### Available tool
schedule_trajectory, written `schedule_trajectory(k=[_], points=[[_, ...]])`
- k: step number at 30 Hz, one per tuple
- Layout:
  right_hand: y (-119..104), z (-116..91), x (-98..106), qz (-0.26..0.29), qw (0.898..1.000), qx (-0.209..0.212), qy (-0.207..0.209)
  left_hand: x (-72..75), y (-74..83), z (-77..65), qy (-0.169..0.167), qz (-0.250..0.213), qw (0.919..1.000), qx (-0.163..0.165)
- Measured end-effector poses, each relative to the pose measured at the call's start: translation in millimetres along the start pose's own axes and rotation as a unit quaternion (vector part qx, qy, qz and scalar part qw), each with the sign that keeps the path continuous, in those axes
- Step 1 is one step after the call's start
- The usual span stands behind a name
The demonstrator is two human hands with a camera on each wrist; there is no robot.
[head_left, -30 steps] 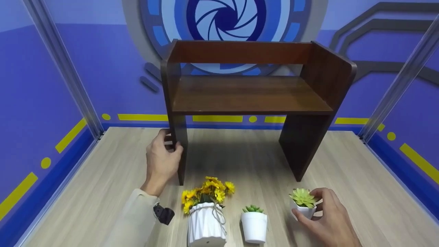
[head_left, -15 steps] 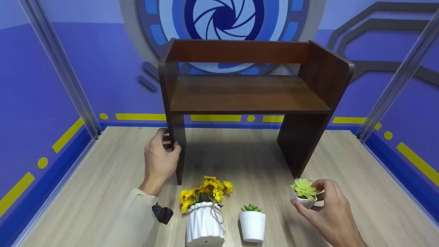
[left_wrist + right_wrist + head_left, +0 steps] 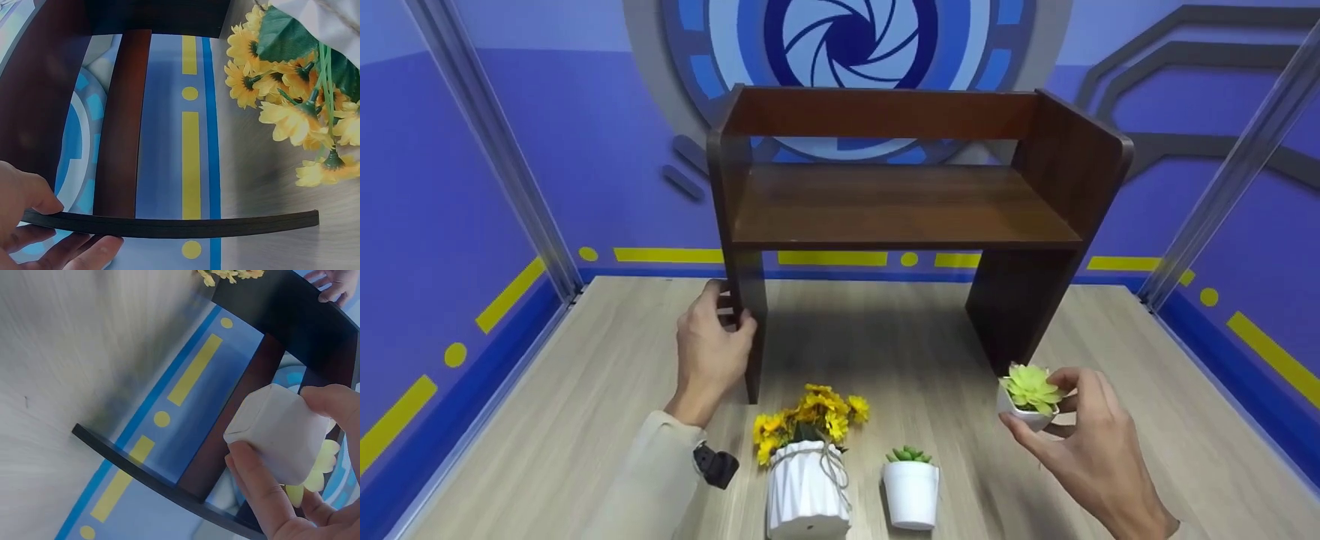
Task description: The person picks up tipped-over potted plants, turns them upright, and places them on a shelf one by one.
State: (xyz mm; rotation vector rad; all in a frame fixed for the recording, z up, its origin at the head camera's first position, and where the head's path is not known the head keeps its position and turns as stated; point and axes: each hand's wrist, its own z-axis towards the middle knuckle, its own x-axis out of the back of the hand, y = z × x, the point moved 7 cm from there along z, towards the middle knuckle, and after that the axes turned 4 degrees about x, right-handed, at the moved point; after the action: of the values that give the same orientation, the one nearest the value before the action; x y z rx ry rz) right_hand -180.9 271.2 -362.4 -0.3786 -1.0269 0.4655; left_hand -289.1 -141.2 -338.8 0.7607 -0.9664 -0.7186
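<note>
Held between the thumb and fingers of my right hand [image 3: 1099, 446] is a small potted succulent [image 3: 1030, 394], with pale green leaves and a squarish white pot. It is off the table, tilted slightly, near the front of the right side panel. The right wrist view shows the white pot [image 3: 278, 433] from below. My left hand [image 3: 712, 349] grips the left side panel of a dark brown wooden shelf [image 3: 900, 206], thumb on one face and fingers on the other. That edge of the shelf panel [image 3: 185, 227] also shows in the left wrist view.
Yellow artificial flowers [image 3: 817, 416] in a white ribbed pot [image 3: 808, 491] tied with twine are at the front. Right of them is a round white pot [image 3: 911, 495] with a green succulent. Blue patterned walls [image 3: 562, 150] enclose the wooden tabletop [image 3: 607, 360].
My right hand has raised the potted succulent and moved it forward, toward the shelf's right panel. My left hand keeps its hold on the left panel.
</note>
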Motion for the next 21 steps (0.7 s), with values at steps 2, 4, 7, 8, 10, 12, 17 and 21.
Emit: schedule_trajectory(k=[2, 4, 7, 8, 10, 12, 17, 21], points=[[-3, 2, 3, 0.005, 1.0, 0.008, 0.009, -0.2, 0.2, 0.2, -0.003, 0.003, 1.0, 0.002], [-6, 5, 5, 0.01, 1.0, 0.019, 0.019, 0.0, 0.3, 0.4, -0.005, 0.005, 1.0, 0.004], [-11, 9, 9, 0.015, 0.999, 0.033, 0.032, -0.1, 0.0, 0.9, -0.005, 0.008, 0.9999, 0.004], [-12, 10, 10, 0.017, 0.999, 0.038, 0.036, 0.0, 0.1, 0.7, -0.004, 0.008, 1.0, 0.002], [-15, 12, 13, 0.018, 0.998, 0.045, 0.042, 0.2, 0.1, 0.5, -0.001, 0.008, 1.0, -0.001], [-18, 15, 16, 0.019, 0.997, 0.054, 0.048, 0.2, -0.1, 0.4, 0.0, 0.008, 1.0, -0.005], [-24, 21, 26, 0.018, 0.995, 0.074, 0.063, -0.9, 0.4, 1.2, -0.003, 0.009, 0.9999, -0.004], [-28, 26, 32, 0.022, 0.993, 0.082, 0.077, -0.8, -0.2, 0.7, -0.006, 0.009, 0.9999, 0.001]])
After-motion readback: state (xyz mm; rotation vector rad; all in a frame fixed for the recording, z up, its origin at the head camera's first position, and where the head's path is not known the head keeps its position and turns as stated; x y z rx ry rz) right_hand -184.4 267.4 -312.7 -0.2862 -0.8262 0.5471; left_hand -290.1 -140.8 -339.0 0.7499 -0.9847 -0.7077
